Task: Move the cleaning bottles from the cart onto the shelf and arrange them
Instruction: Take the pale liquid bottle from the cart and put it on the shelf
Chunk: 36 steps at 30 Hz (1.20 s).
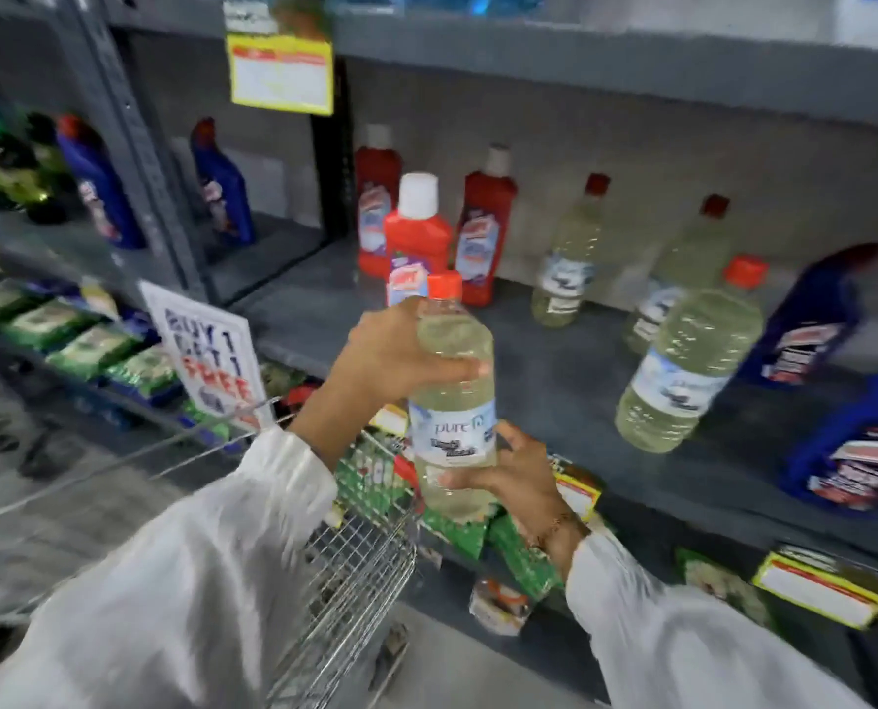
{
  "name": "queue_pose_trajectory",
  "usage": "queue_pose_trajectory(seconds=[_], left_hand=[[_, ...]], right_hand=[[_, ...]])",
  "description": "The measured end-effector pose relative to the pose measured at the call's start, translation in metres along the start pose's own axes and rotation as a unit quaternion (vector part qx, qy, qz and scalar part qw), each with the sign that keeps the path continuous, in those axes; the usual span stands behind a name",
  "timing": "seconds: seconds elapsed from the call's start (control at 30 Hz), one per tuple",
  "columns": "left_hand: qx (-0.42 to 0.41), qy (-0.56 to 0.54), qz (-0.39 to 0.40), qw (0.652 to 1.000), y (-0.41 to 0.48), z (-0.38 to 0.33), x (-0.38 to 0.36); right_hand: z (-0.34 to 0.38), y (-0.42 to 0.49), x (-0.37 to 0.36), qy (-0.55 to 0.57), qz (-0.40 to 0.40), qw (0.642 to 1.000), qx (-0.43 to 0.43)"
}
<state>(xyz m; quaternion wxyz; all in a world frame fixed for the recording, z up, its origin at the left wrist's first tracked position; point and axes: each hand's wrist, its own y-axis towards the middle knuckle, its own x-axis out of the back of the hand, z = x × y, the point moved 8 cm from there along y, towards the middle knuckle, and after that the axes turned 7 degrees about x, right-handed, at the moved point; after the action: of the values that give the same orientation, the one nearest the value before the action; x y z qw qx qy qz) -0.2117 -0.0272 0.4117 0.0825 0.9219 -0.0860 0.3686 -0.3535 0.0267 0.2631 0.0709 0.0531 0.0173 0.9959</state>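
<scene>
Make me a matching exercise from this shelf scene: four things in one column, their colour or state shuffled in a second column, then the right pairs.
Things
1. held bottle
2. nearest red bottle
3. wire cart
4. blue bottles

Colour or state
A. dark, standing at the right end of the shelf
B. white cap, upright on the shelf
C. pale yellow liquid, orange-red cap, in the grip of the left hand and the right hand
D. metal mesh, below the hands

Pairs: 1-C, 2-B, 3-D, 4-A
</scene>
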Motion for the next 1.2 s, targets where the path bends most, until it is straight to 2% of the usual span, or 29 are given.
queue_pose_trajectory(seconds=[0.13,0.3,0.4,0.6,0.67,0.73,0.77,0.8,0.87,0.93,1.0,1.07,1.13,1.2], left_hand=[[-0.117,0.052,0.065,0.990,0.021,-0.077,-0.023],[-0.160,0.034,0.106,0.981,0.065,-0.118,-0.066],[-0.163,0.004,0.149,0.975,0.085,-0.116,-0.088],[-0.182,-0.041,0.183,0.965,0.111,-0.117,-0.107],[-0.190,-0.094,0.169,0.962,0.105,-0.105,-0.108],[-0.184,-0.188,0.126,0.957,0.089,-0.071,-0.102],[-0.161,-0.238,0.091,0.953,0.080,-0.042,-0.097],[-0.125,-0.278,0.041,0.951,0.070,-0.007,-0.088],[-0.010,-0.332,-0.086,0.939,0.050,0.092,-0.069],[0.139,-0.372,-0.193,0.898,0.017,0.204,-0.052],[0.273,-0.363,-0.257,0.853,-0.031,0.308,-0.038],[0.383,-0.316,-0.258,0.829,-0.082,0.390,-0.039],[0.474,-0.296,-0.243,0.793,-0.136,0.453,-0.057],[0.557,-0.268,-0.274,0.737,-0.192,0.506,-0.069]], right_hand=[[0.012,0.015,0.053,0.001,-0.110,0.993,0.044],[0.028,0.043,0.107,-0.077,-0.234,0.968,0.058],[0.023,0.054,0.115,-0.117,-0.255,0.959,0.038],[0.004,0.068,0.117,-0.088,-0.278,0.956,0.015],[0.012,0.057,0.107,-0.183,-0.321,0.927,0.066],[0.020,0.041,0.077,-0.377,-0.354,0.846,0.130],[0.022,0.038,0.051,-0.437,-0.331,0.819,0.171],[0.024,0.036,0.017,-0.468,-0.279,0.809,0.220],[0.020,0.035,-0.055,-0.471,-0.142,0.812,0.312],[0.004,0.040,-0.120,-0.457,-0.024,0.823,0.337],[-0.028,0.050,-0.185,-0.448,0.088,0.844,0.281],[-0.087,0.052,-0.253,-0.441,0.244,0.853,0.139],[-0.150,0.033,-0.310,-0.438,0.375,0.817,0.009],[-0.206,-0.003,-0.356,-0.436,0.466,0.766,-0.076]])
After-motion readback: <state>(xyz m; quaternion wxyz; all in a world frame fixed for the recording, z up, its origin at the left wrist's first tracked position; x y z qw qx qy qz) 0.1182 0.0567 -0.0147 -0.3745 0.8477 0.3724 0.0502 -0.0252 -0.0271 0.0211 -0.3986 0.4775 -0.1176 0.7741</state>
